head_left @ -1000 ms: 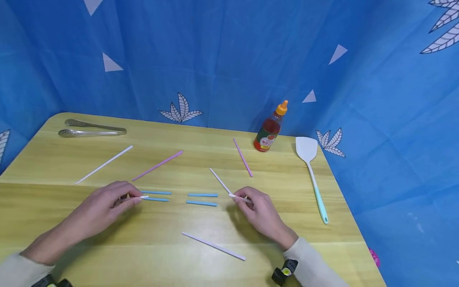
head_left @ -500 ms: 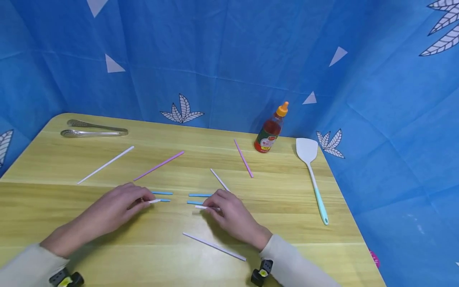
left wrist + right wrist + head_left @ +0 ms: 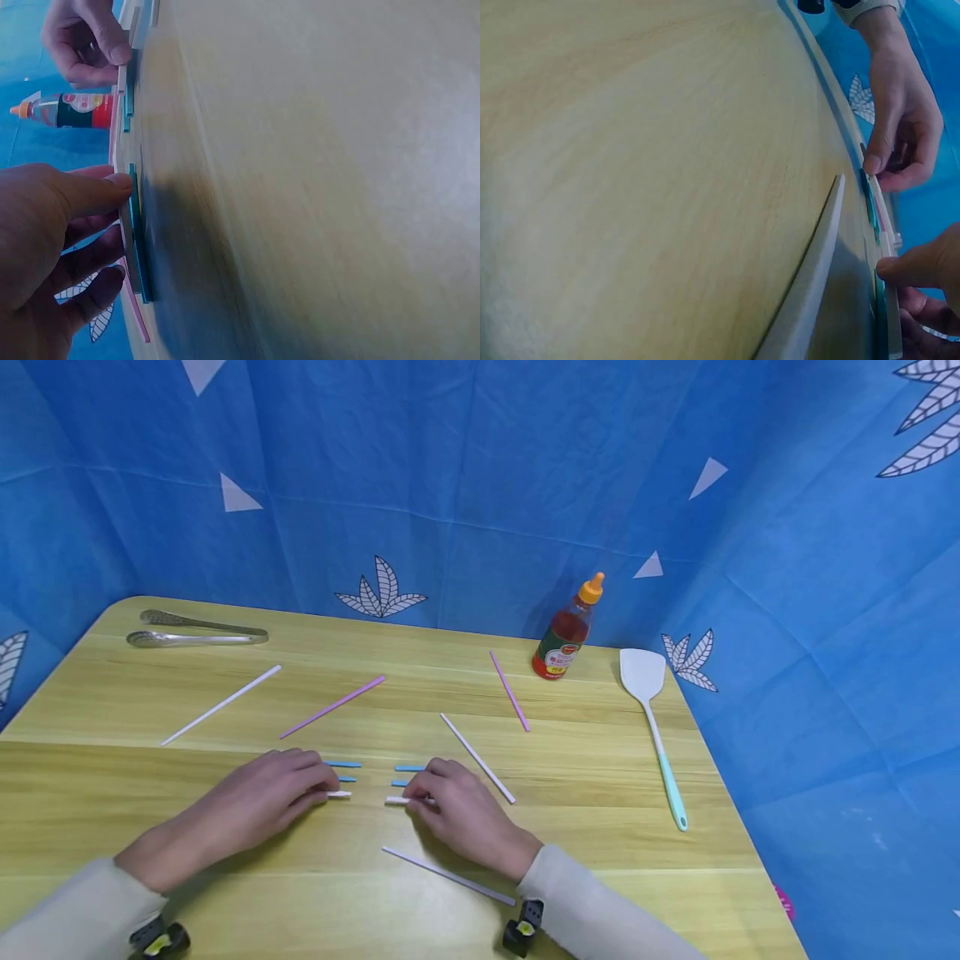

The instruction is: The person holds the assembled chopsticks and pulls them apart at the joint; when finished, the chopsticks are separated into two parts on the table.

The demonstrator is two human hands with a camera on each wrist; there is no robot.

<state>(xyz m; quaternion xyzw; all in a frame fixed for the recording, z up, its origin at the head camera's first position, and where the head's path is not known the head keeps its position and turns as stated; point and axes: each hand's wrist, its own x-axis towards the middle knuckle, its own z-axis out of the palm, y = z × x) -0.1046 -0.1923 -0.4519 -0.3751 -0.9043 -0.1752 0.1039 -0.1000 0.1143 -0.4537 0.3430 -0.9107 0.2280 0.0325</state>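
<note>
In the head view my left hand (image 3: 273, 793) pinches a short white straw (image 3: 341, 794) between thumb and fingers, low over the table. My right hand (image 3: 468, 814) pinches another short white straw (image 3: 394, 801), its end facing the first across a gap. Just beyond these, a pair of short blue straws (image 3: 343, 765) lies partly hidden by the left hand. A second pair of blue straws (image 3: 408, 768) is partly covered by the right. Seen from the right wrist, the right thumb (image 3: 911, 266) presses on a white straw (image 3: 891, 315). Whether the held straws touch the table is unclear.
Whole white straws (image 3: 477, 758) and pink straws (image 3: 332, 707) lie around the hands; a pale straw (image 3: 448, 877) is nearer the front. Metal tongs (image 3: 197, 635), a sauce bottle (image 3: 566, 635) and a spatula (image 3: 652, 727) stand or lie farther out, before a blue curtain (image 3: 480, 510).
Both hands have moved toward the table's middle with their white straws, the right one farther, leftward from beside the long white straw. Both straws now lie nearer the front than the blue ones.
</note>
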